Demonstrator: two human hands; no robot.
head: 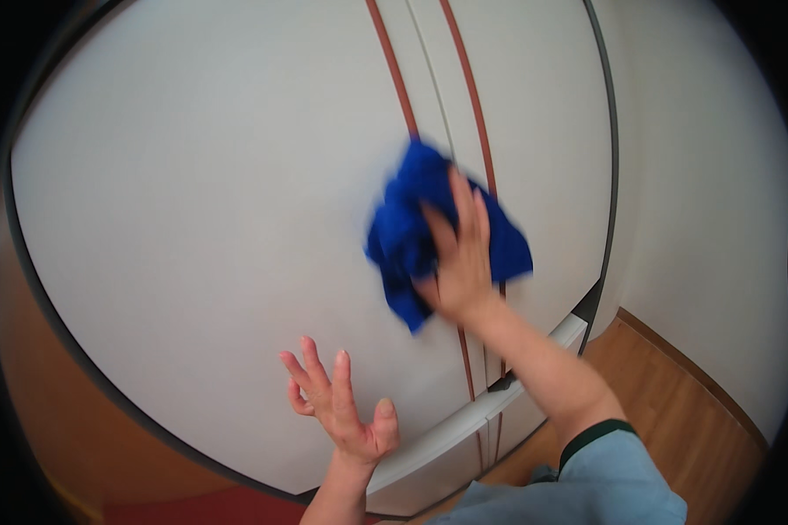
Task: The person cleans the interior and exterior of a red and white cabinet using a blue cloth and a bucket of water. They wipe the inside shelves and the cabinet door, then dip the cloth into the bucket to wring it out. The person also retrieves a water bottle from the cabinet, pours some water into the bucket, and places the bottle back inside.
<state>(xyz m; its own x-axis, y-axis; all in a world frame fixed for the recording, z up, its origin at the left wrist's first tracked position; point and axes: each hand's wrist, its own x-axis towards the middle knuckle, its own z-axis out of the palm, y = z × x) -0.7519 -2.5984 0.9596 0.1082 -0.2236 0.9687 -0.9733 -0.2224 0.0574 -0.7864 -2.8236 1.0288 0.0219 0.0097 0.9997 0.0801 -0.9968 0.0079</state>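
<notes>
A blue cloth (404, 226) lies bunched under my right hand (463, 256), which presses it against the white cabinet doors (203, 216) with fingers spread. The cloth covers part of the two reddish-brown vertical strips (469, 85) and the seam between them. Both cloth and right hand are slightly blurred. Lower and to the left, my left hand (341, 407) is raised in front of the left door, its fingers apart and nothing in it. Whether its fingertips touch the door I cannot tell.
Below the doors runs a white ledge (446, 430) with lower fronts under it. A dark frame (612, 164) edges the cabinet. On the right stand a pale wall (702, 197) and a wooden floor (670, 420) with brown skirting. Something red (190, 508) shows at the lower left.
</notes>
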